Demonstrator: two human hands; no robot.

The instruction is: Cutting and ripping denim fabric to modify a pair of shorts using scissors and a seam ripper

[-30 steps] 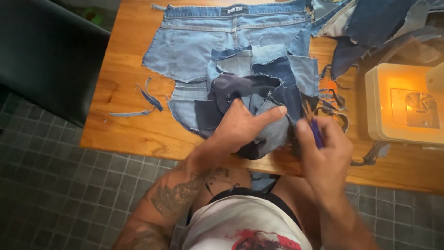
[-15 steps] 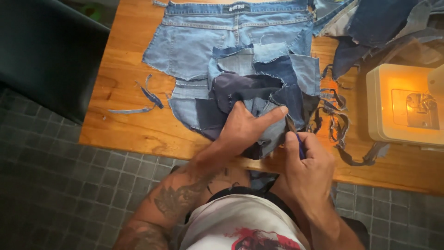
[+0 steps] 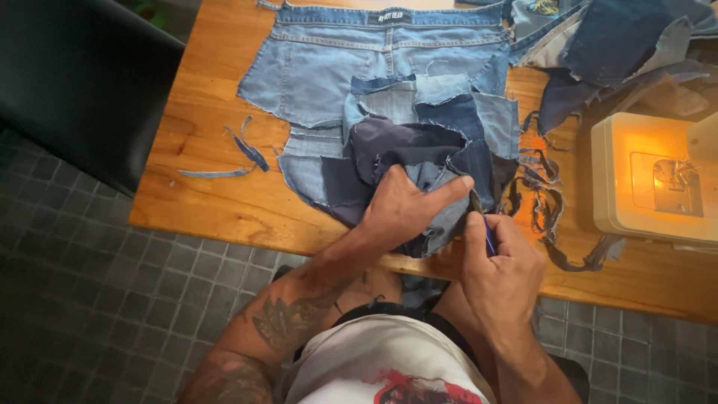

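Right hand drawn back from denim patchwork.

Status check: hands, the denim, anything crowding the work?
Left hand flat on denim patchwork. Right hand grips small blue-handled tool at its edge. Frayed strips beside; sewing machine clear.

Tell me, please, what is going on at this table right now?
A person is working on patched denim pieces spread on a wooden table. The left hand presses flat on the dark patches near the table's front edge, while the right hand holds a thin blue-handled tool at the fabric's edge. A lit sewing machine stands to the right.
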